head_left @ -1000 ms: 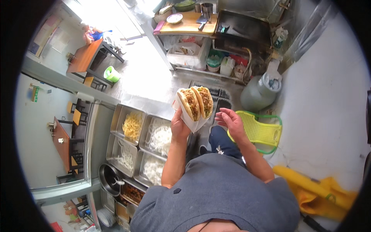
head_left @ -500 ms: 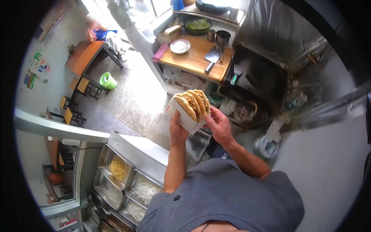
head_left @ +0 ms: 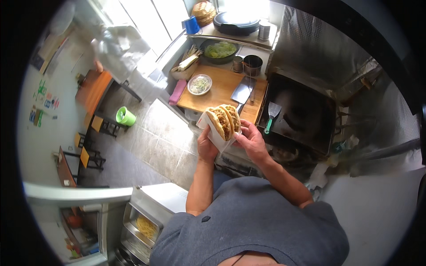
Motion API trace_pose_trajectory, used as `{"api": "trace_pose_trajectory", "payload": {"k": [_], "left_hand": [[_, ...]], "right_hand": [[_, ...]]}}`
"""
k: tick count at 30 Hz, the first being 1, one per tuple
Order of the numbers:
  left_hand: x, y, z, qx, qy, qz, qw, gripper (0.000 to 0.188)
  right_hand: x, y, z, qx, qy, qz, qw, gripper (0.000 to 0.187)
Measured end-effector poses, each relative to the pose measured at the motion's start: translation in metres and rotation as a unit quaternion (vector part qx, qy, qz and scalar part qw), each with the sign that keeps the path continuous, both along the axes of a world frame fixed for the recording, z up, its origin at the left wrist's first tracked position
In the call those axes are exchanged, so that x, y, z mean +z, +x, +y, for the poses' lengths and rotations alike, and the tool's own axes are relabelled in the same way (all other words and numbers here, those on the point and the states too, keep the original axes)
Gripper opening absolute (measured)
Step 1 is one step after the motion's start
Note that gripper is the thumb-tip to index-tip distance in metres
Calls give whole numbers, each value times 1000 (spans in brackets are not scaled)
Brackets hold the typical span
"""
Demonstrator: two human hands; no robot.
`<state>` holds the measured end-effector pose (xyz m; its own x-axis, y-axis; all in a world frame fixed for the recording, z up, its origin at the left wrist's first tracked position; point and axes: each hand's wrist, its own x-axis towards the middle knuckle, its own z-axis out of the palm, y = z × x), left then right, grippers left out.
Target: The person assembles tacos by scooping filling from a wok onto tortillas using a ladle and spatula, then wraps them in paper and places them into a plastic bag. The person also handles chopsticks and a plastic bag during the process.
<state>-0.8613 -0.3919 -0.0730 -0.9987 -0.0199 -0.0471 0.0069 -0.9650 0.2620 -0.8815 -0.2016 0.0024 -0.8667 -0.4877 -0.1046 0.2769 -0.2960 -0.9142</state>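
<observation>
Two filled flatbread sandwiches [head_left: 225, 122], stuffed with brown chopped filling, stand side by side in a white paper sleeve [head_left: 214, 137] before my chest. My left hand [head_left: 207, 145] is closed round the sleeve's left side, thumb on its face. On the other side my right hand [head_left: 250, 140] pinches the sleeve's edge close to the right-hand bread. Beyond them lies a wooden cutting board [head_left: 213, 94] with a cleaver [head_left: 242, 91] on it, its handle partly hidden by the bread. A white bowl [head_left: 199, 84] of pale shreds rests on the board's left part.
Right of the board is a dark griddle [head_left: 301, 117] with a green-handled scraper [head_left: 271, 118] on it. Behind the board stand a bowl of greens [head_left: 219, 50] and a dark pot [head_left: 252, 65]. Metal trays [head_left: 146, 224] are at lower left; a green bin [head_left: 125, 116] stands on the floor.
My view and body have shifted toward the counter, so the board and griddle appear nearer. Both hands keep their hold on the sleeve. Most of the food trays have left view.
</observation>
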Motion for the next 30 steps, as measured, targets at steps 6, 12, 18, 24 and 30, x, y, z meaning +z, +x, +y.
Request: {"api": "trace_pose_trajectory", "payload": {"k": [6, 12, 18, 24, 30], "left_hand": [[-70, -111, -48, -164, -78, -46, 982, 52], [-112, -204, -87, -228, -206, -58, 950, 44], [-134, -256, -111, -253, -509, -137, 811, 66], [-196, -283, -128, -170, -741, 81, 645, 51], [-98, -274, -96, -247, -769, 38, 588, 78]], "right_hand": [[-54, -60, -44, -132, -53, -93, 985, 65], [-126, -104, -111, -335, -62, -71, 938, 63], [-179, -132, -149, -445, -40, -70, 892, 59], [-220, -153, -158, -409, -21, -111, 906, 58], [-238, -168, -146, -410, -24, -67, 909, 55]]}}
